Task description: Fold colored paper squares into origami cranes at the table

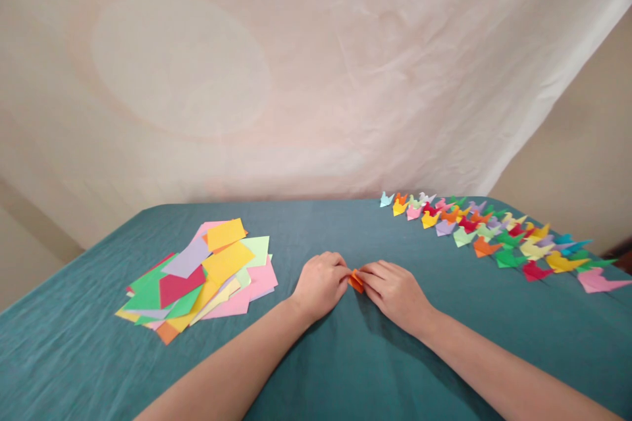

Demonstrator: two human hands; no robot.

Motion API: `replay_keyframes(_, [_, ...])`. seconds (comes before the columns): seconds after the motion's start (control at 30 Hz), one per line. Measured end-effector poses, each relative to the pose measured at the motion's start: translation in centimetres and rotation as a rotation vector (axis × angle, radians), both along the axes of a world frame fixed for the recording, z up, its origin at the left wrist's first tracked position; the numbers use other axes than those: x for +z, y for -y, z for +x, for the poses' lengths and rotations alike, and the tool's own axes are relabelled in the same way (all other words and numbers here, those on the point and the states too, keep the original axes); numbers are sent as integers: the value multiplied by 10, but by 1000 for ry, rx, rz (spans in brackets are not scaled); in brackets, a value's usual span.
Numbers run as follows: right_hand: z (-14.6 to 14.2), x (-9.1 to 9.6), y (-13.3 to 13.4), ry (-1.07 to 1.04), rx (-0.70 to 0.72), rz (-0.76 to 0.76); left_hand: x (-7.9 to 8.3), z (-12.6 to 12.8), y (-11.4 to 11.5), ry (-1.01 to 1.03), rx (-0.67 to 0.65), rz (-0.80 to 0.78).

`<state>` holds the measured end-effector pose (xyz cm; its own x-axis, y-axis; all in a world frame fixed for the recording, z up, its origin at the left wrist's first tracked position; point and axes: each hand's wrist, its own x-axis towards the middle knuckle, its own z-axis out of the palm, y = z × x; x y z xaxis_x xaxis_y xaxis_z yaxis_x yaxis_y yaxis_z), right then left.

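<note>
A small folded orange paper (pixel 355 281) lies on the teal cloth between both hands. My left hand (pixel 320 284) has its fingers curled and pinches the paper's left side. From the right, my right hand (pixel 395 292) presses its fingertips onto the same piece. Most of the paper is hidden under the fingers.
A loose pile of coloured paper squares (pixel 200 279) lies to the left on the teal tablecloth (pixel 345 355). Several folded paper birds (pixel 494 233) in many colours stand in rows at the far right. A pale sheet (pixel 296 79) hangs behind the table.
</note>
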<state>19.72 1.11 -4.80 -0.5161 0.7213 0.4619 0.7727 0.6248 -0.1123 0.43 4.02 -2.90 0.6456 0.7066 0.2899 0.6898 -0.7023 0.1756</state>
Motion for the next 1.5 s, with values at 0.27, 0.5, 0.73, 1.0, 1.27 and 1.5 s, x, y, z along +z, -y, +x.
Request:
replay_keyframes(0.27, [-1, 3, 2, 4, 26, 4, -1, -4, 1, 16, -55, -24])
replay_keyframes(0.5, [0, 10, 6, -12, 59, -25, 2, -5, 3, -35, -81, -15])
replay_keyframes(0.73, [0, 13, 8, -12, 61, -62, 6, -4, 6, -121, -103, 40])
replay_keyframes(1.0, [2, 12, 6, -60, 44, -86, 10, -4, 7, -187, -100, 84])
replay_keyframes(1.27, [5, 6, 1, -82, 46, -120, 11, -2, 9, -205, -99, 97])
replay_keyframes(1.5, [5, 4, 1, 16, 35, -86, 15, 0, 10, -240, -120, 128])
